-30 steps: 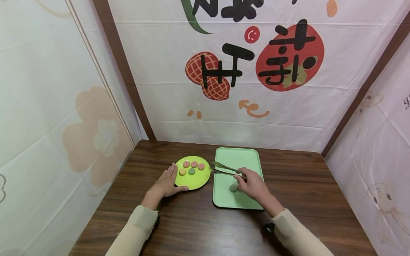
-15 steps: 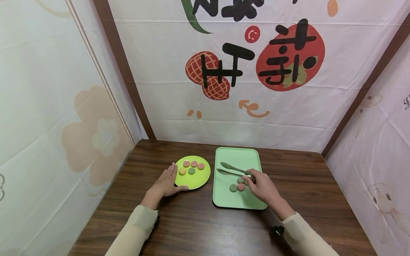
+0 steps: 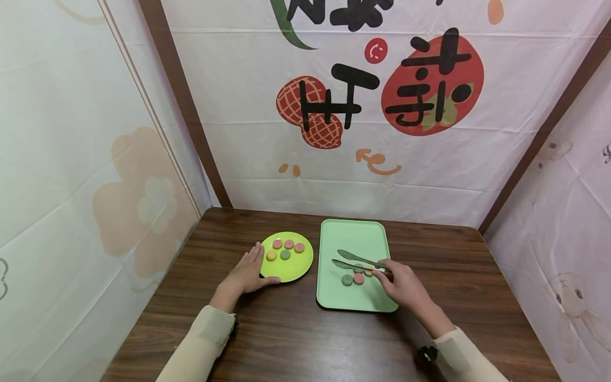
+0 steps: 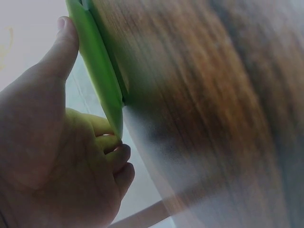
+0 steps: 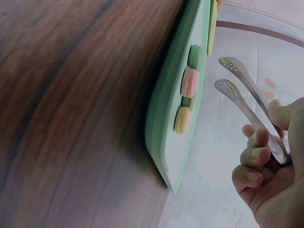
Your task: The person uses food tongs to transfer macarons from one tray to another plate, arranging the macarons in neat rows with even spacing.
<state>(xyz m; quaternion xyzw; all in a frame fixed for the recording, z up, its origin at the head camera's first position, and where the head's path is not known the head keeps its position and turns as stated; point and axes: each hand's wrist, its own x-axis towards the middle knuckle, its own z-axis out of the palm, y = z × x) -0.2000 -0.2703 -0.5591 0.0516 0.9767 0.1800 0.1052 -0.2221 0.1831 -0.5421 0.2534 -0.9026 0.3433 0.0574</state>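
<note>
My left hand rests at the left rim of a yellow-green round plate, fingers extended along the edge and thumb spread at the near side. On that plate lie pink macarons, a yellow one and a green one. My right hand holds metal tongs above the pale green tray. The perforated tips stand apart with nothing between them. Below the tongs sit a pink macaron, a yellow one and green ones, partly covered in the head view.
Plate and tray stand side by side on a dark wood table, with a narrow gap between them. Printed fabric walls rise behind the table and along both sides.
My right hand has drawn the tongs from the plate side rightward and toward me over the tray, uncovering the pink and yellow macarons there. My left hand has stayed at the plate.
</note>
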